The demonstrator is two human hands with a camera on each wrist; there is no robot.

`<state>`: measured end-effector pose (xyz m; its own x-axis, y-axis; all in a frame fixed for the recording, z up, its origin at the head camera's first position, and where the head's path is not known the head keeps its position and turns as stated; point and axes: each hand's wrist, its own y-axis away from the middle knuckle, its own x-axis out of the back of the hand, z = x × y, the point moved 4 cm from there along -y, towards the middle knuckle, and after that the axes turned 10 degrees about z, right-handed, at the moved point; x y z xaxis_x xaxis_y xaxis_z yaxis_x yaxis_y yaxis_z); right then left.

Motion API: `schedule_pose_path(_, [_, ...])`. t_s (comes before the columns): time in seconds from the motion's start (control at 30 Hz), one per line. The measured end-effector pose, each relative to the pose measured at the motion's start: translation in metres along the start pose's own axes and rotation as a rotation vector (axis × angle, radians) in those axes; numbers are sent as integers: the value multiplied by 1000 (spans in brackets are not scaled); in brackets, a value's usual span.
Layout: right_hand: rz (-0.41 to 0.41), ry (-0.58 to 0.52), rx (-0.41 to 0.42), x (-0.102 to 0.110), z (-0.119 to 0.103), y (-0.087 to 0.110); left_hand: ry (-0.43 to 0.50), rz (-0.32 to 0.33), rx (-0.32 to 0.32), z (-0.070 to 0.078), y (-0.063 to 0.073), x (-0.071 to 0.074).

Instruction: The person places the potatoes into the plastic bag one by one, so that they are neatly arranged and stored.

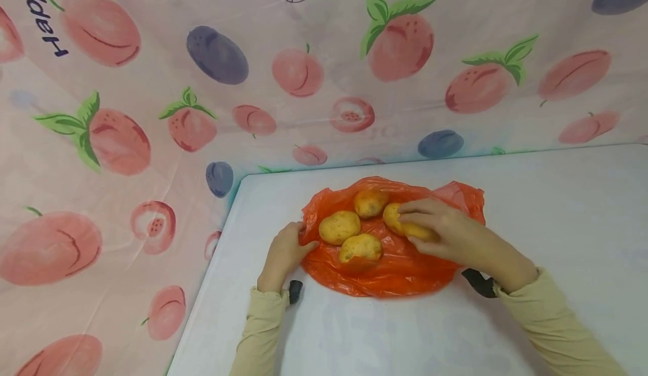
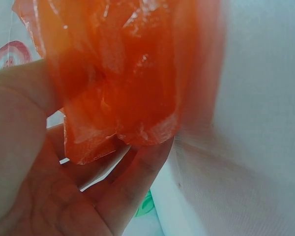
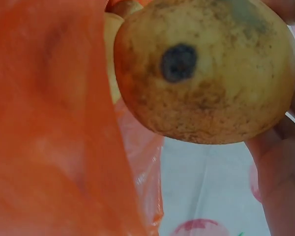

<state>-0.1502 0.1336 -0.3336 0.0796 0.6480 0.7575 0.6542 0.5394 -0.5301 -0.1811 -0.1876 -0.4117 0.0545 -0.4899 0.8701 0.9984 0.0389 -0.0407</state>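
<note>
An orange-red plastic bag (image 1: pixel 385 283) lies spread on the white table, with several yellow potatoes (image 1: pixel 340 228) on it. My left hand (image 1: pixel 285 254) holds the bag's left edge; in the left wrist view the thumb and fingers lie on either side of the thin plastic (image 2: pixel 132 88). At the bag's right side my right hand (image 1: pixel 450 232) grips a potato (image 1: pixel 419 232), beside another potato (image 1: pixel 392 216). Close up in the right wrist view, the gripped potato (image 3: pixel 211 83) shows a dark round spot, and the bag (image 3: pixel 49 123) hangs next to it.
The white table (image 1: pixel 395 336) meets a fruit-printed cloth (image 1: pixel 304 27) at the back and along the left. Dark wrist straps (image 1: pixel 479 283) show at both sleeves.
</note>
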Motion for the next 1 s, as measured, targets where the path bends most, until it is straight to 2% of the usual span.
schedule_pose_path(0.37, [-74, -18, 15, -24, -1, 3, 2, -1, 6, -1, 1, -1])
schedule_pose_path(0.53, [-92, -18, -6, -31, 1, 6, 5, -4, 16, -1, 2, 0])
schedule_pose_path(0.73, [-175, -49, -52, -38, 1, 6, 8, 0, 10, -1, 2, 0])
schedule_pose_path(1.0, [-240, -51, -46, -46, -2, 7, 9, 6, 1, 0, 0, 0])
